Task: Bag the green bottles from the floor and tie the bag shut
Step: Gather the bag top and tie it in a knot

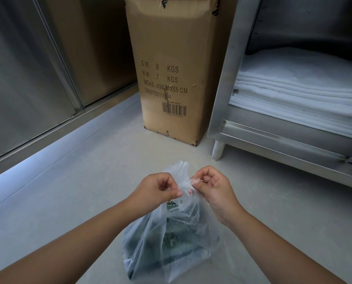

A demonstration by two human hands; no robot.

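A clear plastic bag (150, 238) stands on the grey floor near the bottom middle of the head view. Dark green bottles (179, 240) show dimly through its film, with a green label near the top. My left hand (156, 189) pinches one gathered handle of the bag between thumb and fingers. My right hand (212, 185) pinches the other handle just to the right. The two handles meet and twist between my fingertips above the bag. No bottle lies loose on the visible floor.
A tall cardboard box (177, 64) stands on the floor straight ahead. A steel cabinet (273, 140) with stacked white cloths (302, 95) is at the right, on a short leg. Steel sliding doors (27, 78) line the left wall.
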